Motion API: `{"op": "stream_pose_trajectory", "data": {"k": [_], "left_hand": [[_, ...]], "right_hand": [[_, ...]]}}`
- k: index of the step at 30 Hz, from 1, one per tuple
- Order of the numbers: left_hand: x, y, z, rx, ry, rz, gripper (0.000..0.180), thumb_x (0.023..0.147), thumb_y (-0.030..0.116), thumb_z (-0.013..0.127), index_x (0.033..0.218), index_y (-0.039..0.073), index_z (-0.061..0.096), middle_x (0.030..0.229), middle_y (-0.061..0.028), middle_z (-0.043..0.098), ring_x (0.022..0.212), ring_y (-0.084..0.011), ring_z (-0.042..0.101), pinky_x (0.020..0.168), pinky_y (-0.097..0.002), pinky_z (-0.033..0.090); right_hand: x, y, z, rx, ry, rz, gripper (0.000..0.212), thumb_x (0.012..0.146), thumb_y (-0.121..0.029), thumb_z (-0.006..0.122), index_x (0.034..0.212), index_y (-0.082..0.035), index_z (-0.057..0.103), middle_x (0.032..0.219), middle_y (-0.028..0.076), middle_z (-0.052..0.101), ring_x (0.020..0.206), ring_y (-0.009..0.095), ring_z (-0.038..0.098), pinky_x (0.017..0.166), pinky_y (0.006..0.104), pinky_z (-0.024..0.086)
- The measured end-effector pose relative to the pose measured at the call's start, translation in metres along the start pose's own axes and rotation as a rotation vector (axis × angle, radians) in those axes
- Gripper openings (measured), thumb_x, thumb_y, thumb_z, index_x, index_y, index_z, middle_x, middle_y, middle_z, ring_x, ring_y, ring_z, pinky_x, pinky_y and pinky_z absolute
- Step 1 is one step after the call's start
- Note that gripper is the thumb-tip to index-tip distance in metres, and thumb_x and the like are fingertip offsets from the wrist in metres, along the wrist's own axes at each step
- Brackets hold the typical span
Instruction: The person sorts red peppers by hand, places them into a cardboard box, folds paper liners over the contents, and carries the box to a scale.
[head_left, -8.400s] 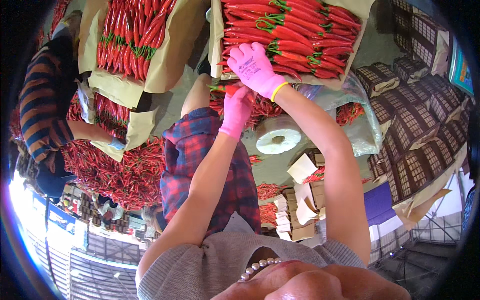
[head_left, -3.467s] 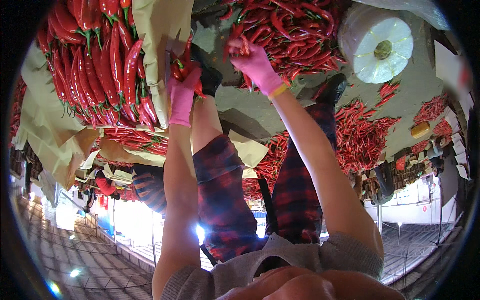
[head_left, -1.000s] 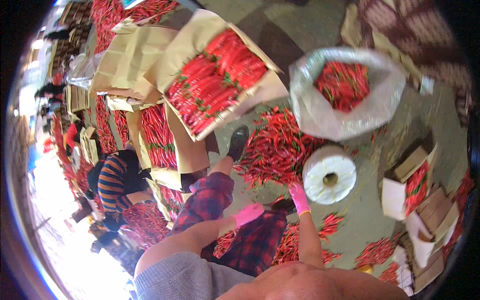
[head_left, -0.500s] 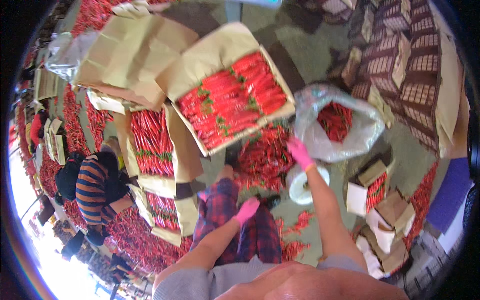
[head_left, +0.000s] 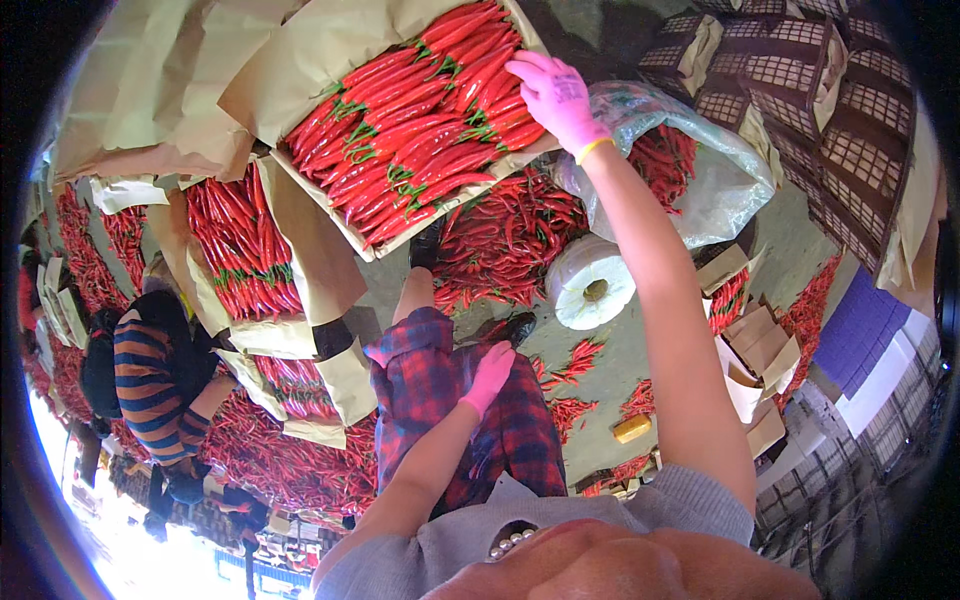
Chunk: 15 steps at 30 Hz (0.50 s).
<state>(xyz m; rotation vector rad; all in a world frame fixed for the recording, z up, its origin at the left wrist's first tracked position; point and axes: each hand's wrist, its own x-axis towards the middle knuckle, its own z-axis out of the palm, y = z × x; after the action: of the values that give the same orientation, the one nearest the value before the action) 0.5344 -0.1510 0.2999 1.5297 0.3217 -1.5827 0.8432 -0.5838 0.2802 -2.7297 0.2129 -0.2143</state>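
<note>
My right hand (head_left: 556, 98), in a pink glove, reaches to the right edge of a paper-lined box (head_left: 352, 240). Its stretched fingers touch the red chillies (head_left: 410, 130), which lie in neat rows with green stems; no chilli shows clearly gripped. My left hand (head_left: 490, 378), also gloved in pink, rests open and flat on my plaid-covered leg. Below the box lies a loose heap of chillies (head_left: 510, 235). A clear plastic bag (head_left: 735, 190) partly filled with chillies stands beside my right forearm.
A white roll (head_left: 590, 285) stands by the heap. More paper-lined chilli boxes (head_left: 245, 250) sit to the left, near a person in a striped top (head_left: 155, 370). Brown crates (head_left: 790, 100) are stacked at right. A yellow block (head_left: 632, 429) and scattered chillies (head_left: 575, 362) lie on the floor.
My right hand has moved up from beside the loose heap and bag to the rows in the box. The view has shifted closer to the box. My left hand stays on my leg.
</note>
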Motion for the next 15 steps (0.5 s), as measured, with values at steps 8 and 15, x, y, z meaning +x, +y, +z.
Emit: {"op": "stream_pose_trajectory", "data": {"k": [8, 15], "left_hand": [[0.003, 0.019, -0.018, -0.14, 0.031, 0.014, 0.039, 0.097, 0.012, 0.055, 0.132, -0.006, 0.052, 0.128, -0.0126, 0.06, 0.114, -0.0197, 0.059, 0.099, -0.0288, 0.044], [0.009, 0.001, -0.015, -0.254, 0.015, -0.048, 0.044, 0.096, 0.024, 0.056, 0.131, -0.003, 0.055, 0.129, -0.0134, 0.061, 0.122, -0.0223, 0.055, 0.105, -0.0308, 0.04]], "right_hand": [[0.043, 0.016, 0.026, -0.277, -0.385, -0.061, 0.027, 0.082, -0.016, 0.062, 0.109, -0.02, 0.067, 0.107, 0.002, 0.062, 0.102, 0.024, 0.06, 0.086, 0.0398, 0.048], [0.052, 0.021, 0.02, -0.358, -0.487, -0.126, 0.021, 0.081, -0.012, 0.06, 0.099, -0.019, 0.066, 0.103, 0.004, 0.061, 0.102, 0.024, 0.061, 0.084, 0.0396, 0.049]]}}
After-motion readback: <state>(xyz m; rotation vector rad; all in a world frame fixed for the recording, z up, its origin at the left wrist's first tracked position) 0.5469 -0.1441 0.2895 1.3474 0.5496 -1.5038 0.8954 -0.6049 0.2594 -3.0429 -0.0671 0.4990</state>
